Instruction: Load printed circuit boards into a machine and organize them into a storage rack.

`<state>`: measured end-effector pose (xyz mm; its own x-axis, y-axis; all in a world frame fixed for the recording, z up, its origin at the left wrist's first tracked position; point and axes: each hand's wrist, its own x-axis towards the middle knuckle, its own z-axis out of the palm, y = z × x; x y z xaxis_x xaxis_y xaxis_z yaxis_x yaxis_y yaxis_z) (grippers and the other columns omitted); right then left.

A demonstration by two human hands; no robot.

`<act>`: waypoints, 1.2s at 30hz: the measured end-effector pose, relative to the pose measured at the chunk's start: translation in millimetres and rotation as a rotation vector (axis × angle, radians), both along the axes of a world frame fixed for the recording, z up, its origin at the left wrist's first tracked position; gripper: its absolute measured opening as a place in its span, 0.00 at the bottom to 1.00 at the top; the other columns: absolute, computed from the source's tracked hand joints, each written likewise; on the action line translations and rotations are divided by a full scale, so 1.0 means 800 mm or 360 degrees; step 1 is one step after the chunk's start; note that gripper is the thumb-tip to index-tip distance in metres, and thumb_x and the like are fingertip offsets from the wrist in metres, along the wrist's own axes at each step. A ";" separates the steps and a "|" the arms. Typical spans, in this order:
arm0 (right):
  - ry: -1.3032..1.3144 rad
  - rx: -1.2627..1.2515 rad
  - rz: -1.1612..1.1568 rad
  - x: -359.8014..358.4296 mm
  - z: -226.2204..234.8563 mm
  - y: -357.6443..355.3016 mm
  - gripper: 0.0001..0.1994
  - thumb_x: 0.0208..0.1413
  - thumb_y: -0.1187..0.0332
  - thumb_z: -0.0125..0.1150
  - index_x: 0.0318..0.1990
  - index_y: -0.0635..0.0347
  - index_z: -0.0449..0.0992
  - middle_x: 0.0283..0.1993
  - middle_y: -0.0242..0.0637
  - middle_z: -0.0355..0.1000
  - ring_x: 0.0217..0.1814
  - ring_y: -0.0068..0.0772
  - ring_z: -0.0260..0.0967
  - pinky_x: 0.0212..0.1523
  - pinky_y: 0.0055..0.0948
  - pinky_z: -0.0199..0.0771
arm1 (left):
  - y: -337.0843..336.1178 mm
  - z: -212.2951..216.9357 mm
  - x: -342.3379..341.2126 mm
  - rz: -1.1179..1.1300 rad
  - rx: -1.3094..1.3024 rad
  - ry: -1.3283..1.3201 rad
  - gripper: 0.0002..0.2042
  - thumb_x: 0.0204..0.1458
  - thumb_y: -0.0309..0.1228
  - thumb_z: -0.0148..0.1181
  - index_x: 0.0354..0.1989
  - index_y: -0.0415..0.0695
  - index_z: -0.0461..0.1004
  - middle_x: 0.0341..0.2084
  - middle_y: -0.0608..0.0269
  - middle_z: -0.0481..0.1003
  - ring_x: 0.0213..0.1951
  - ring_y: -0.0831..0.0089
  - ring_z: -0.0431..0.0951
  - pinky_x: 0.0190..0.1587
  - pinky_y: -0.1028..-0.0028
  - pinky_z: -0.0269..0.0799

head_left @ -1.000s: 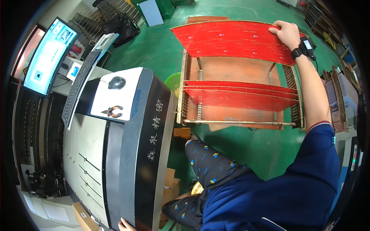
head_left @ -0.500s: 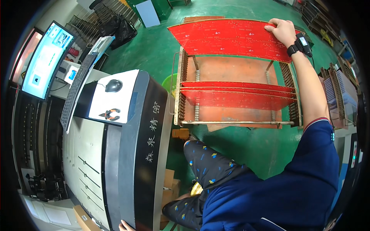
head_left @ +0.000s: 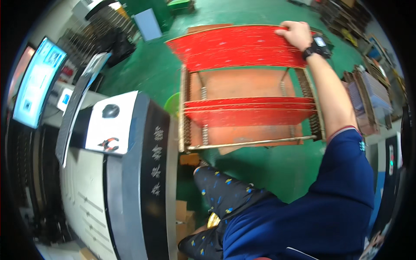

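Note:
My right hand [head_left: 297, 35] grips the upper right edge of a large red circuit board panel [head_left: 234, 47], thumb on the near face and the other fingers over the top. This panel stands tilted at the far side of a metal slotted rack [head_left: 184, 112]. Its lower edge meets or overlaps the rack's far end; whether it sits in slots cannot be made out. Several more red panels [head_left: 251, 116] stand in the rack's middle slots, apart from my hand. My left hand is outside the picture.
At my left stands a dark machine cabinet [head_left: 151, 225] with a white sheet, a mouse [head_left: 111, 111] and pliers [head_left: 108, 144] on top. Beyond are a keyboard [head_left: 71, 117] and a lit monitor [head_left: 40, 82]. More racks [head_left: 364, 97] stand at the right on the green floor.
The whole view has shifted, so the rack and cabinet appear farther left and slightly lower. My left hand has left the lower edge. My right hand keeps hold of the red panel.

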<state>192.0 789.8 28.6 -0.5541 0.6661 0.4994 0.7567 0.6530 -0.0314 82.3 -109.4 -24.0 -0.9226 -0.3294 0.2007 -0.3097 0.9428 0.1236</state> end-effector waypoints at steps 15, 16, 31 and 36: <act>0.0030 0.0039 0.0245 -0.002 -0.021 0.047 0.16 0.50 0.50 0.64 0.35 0.52 0.82 0.30 0.36 0.78 0.36 0.39 0.73 0.53 0.35 0.63 | -0.004 -0.004 -0.005 0.0160 0.0135 -0.0094 0.28 0.57 0.53 0.52 0.49 0.36 0.73 0.49 0.41 0.72 0.51 0.47 0.71 0.56 0.60 0.65; 0.0012 0.0089 0.0237 -0.002 -0.023 0.050 0.17 0.49 0.48 0.64 0.35 0.51 0.82 0.30 0.37 0.78 0.36 0.39 0.74 0.52 0.35 0.63 | -0.004 -0.004 -0.005 0.0151 0.0104 -0.0076 0.28 0.57 0.53 0.53 0.49 0.37 0.73 0.49 0.41 0.73 0.50 0.48 0.71 0.56 0.60 0.65; -0.0210 -0.0260 -0.0048 0.001 -0.078 0.064 0.26 0.52 0.43 0.58 0.53 0.46 0.76 0.51 0.42 0.75 0.56 0.41 0.70 0.58 0.41 0.67 | 0.001 0.003 0.001 0.0130 0.0161 -0.0063 0.30 0.59 0.54 0.50 0.50 0.34 0.72 0.48 0.38 0.73 0.50 0.46 0.72 0.56 0.59 0.65; -0.0168 0.0179 -0.0072 -0.018 -0.047 0.045 0.31 0.55 0.41 0.53 0.63 0.45 0.66 0.69 0.41 0.57 0.73 0.47 0.49 0.67 0.60 0.48 | -0.002 0.001 0.003 0.0117 0.0137 -0.0163 0.31 0.59 0.55 0.47 0.52 0.35 0.71 0.49 0.38 0.72 0.51 0.44 0.71 0.56 0.58 0.65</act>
<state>177.6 825.9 -8.8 -0.5781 0.6349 0.5125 0.7807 0.6130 0.1212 84.7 -111.3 -23.2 -0.9096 -0.4087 0.0748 -0.3926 0.9044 0.1672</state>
